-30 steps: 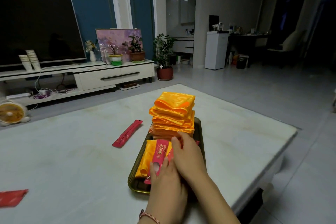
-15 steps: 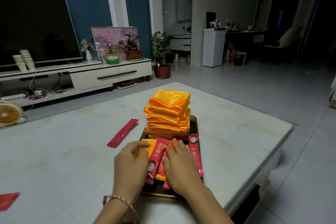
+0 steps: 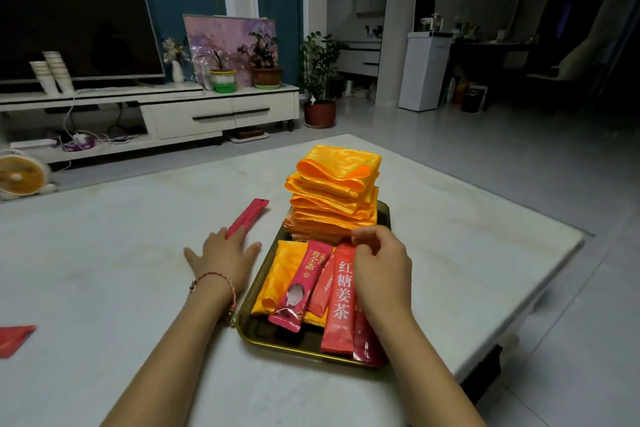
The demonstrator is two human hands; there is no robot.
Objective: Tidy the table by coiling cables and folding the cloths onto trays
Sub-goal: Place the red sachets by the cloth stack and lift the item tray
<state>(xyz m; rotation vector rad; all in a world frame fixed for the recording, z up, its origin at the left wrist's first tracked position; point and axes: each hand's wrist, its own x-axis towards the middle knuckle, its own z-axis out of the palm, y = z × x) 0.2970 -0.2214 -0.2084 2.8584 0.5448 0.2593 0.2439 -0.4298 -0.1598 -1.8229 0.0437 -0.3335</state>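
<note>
A dark, gold-rimmed tray [image 3: 277, 340] sits on the white table. Its far half carries a tall stack of folded orange cloths [image 3: 334, 194]. One more folded orange cloth [image 3: 282, 274] lies flat in the near half, with several red sachets [image 3: 339, 298] on and beside it. My right hand [image 3: 381, 270] rests on the sachets with its fingers curled at the foot of the stack; what they grip is hidden. My left hand [image 3: 225, 253] lies flat on the table left of the tray, fingertips touching a long red sachet [image 3: 247, 217].
Another red packet [image 3: 14, 340] lies at the table's left edge. The table's right edge [image 3: 519, 302] drops to the tiled floor. A TV stand [image 3: 207, 111], a small fan [image 3: 20, 177] and potted plants stand beyond the table.
My left hand left the tray and moved out left onto the table, up to the long red sachet. My right hand shifted right and further along the sachets toward the cloth stack.
</note>
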